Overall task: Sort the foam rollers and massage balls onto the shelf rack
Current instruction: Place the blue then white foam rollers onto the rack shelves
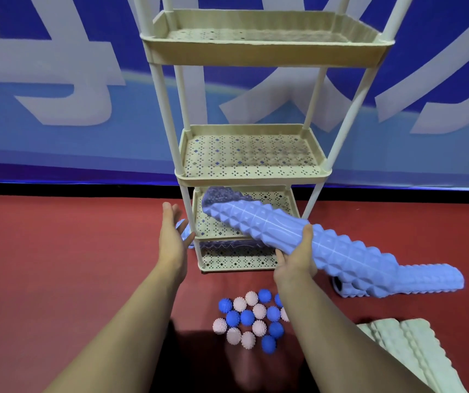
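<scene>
- the right hand (295,259) grips a long periwinkle-blue foam roller (284,228) around its middle, thumb on top and fingers wrapped beneath.
- the roller is tilted, its far end poking in over the third tray (287,202) of the beige shelf rack (251,168), its near end out to the right, above the floor.
- its near end overlaps a second blue roller (437,279) lying on the red floor (71,251) to the right of the rack; where one ends and the other begins is hard to tell.
- the left hand (173,239) is open, palm turned inward, fingers spread, holding nothing, just left of the rack's front-left post.
- a bit of blue shows behind the left fingers and along the bottom tray (236,260); what it is cannot be told.
- the two upper trays of the rack show only their perforated bottoms.
- a cluster of spiky massage balls (251,319), blue and pale pink mixed, sits on the floor between the forearms, in front of the rack.
- a pale green ridged roller (409,350) lies at the lower right, partly out of frame.
- a blue banner with white shapes (57,80) stands behind the rack.
</scene>
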A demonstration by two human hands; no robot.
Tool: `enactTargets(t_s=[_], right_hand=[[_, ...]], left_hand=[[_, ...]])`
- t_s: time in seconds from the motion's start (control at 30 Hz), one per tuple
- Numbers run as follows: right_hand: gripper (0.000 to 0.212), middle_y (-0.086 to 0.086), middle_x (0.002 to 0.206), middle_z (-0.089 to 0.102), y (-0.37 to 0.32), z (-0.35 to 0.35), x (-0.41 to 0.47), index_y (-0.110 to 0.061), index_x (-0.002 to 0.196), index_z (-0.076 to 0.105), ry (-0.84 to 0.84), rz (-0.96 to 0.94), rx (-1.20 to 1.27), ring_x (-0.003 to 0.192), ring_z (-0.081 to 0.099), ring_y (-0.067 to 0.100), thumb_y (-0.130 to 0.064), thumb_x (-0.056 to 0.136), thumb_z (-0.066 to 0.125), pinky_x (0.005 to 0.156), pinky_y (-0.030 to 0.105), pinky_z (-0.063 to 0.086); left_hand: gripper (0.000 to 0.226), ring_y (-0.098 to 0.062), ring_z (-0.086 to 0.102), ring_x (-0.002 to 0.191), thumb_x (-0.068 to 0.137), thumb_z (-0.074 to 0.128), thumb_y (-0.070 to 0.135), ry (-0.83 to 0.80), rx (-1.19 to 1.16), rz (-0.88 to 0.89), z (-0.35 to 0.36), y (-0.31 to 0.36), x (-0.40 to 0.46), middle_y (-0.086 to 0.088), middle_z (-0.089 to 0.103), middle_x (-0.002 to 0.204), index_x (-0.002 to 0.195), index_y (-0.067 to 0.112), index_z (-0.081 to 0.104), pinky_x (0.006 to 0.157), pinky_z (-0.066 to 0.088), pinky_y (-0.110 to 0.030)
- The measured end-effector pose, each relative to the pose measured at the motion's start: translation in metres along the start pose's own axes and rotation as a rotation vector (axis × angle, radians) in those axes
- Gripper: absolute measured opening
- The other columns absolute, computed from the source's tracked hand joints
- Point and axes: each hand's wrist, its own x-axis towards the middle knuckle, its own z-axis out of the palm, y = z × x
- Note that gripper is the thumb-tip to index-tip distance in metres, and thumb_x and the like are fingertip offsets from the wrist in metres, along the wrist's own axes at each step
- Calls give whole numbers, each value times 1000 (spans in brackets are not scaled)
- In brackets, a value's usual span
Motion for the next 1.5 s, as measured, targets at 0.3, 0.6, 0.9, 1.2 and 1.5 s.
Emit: enactTargets(t_s=[0.3, 0.6, 0.9, 1.2, 1.5], right_hand=[[59, 2, 108, 77, 31, 27, 0, -13, 118, 66, -87, 72, 16, 94, 75, 18, -36, 70, 91, 88, 39, 61], [56, 5, 105, 75, 67, 49, -1, -9, 108, 67, -139, 117, -84, 97, 73, 20, -38, 67, 93, 91, 39, 59], [42, -1, 98, 69, 79, 63, 11, -15, 90, 61, -133, 83, -245, 88, 68, 13, -37, 71, 91, 87, 32, 57], [42, 0, 86, 64, 103, 75, 7, -12, 85, 61, -150, 148, -321, 75, 62, 10, -42, 73, 87, 66, 26, 46], [57, 2, 95, 69, 120, 80, 4, -13, 92, 64, -92, 185, -396, 78, 65, 18, -57, 62, 87, 76, 37, 55]], left_hand=[[56, 5, 37, 135, 100, 56, 37, -114, 593, 332, -6, -5, 6, 28, 36, 143, 150, 40, 32, 112, 32, -33], [86, -12, 10, 153, 96, 59, 47, -161, 1024, 487, -12, -14, 9, 7, 8, 167, 161, 29, 6, 121, 13, -31], [88, -22, 13, 152, 95, 58, 47, -174, 1135, 448, -15, -5, 17, 4, 5, 169, 161, 24, 4, 121, 21, -42], [93, -25, 21, 149, 94, 61, 44, -153, 1103, 462, -7, -11, 20, 8, 4, 168, 160, 28, -2, 117, 31, -48], [95, -17, 11, 152, 96, 61, 38, -164, 1102, 440, -12, -17, 24, 11, -9, 168, 160, 26, -7, 119, 21, -38]])
